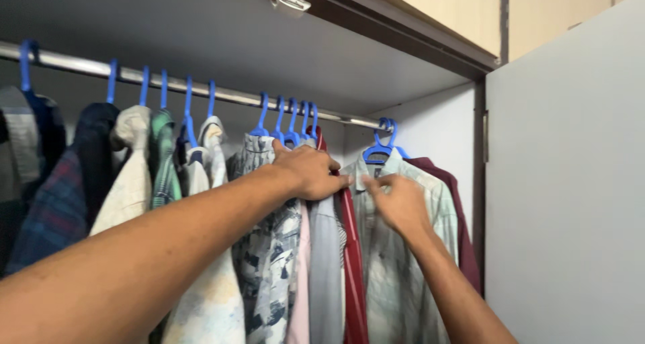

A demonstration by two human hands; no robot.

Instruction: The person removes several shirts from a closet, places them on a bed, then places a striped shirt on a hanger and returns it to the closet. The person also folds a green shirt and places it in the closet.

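Observation:
Shirts hang on blue plastic hangers from a metal rod inside a wardrobe. My left hand rests flat over the shoulders of a bunch of shirts, among them a patterned white-and-dark shirt, a grey shirt and a red shirt. My right hand pinches the collar area of a pale green shirt on its own blue hanger. A maroon shirt hangs behind it at the far right.
More shirts hang to the left: a cream one, a green checked one and a dark plaid one. The open wardrobe door stands at the right. A small latch fitting sits on the top frame.

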